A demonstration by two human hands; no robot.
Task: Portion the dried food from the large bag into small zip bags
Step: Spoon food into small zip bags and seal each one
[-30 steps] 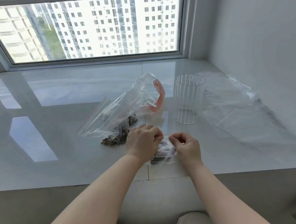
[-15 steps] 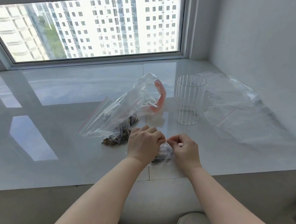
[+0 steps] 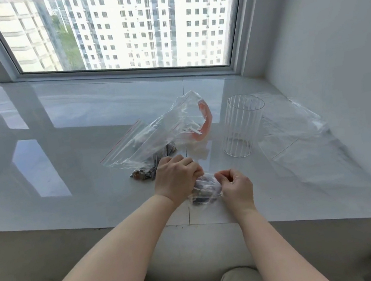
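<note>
A small clear zip bag [image 3: 204,190] with dark dried food inside lies near the front edge of the white sill. My left hand [image 3: 176,176] pinches its top left end and my right hand [image 3: 235,185] pinches its top right end, fingers closed on the plastic. Behind my left hand lies the large clear zip bag [image 3: 146,144] with a red seal line, its dark dried food [image 3: 144,173] spilled toward the bottom corner. An orange scoop [image 3: 204,125] rests partly under that bag's far end.
A ribbed clear glass [image 3: 240,125] stands upright right of the large bag. Several empty clear bags [image 3: 299,132] lie flat at the right near the white wall. The glossy sill [image 3: 58,141] stretches left toward the window.
Both hands stay pinched on the small bag's top. The right hand has shifted slightly along the seal and the bag has been pushed a little flatter.
</note>
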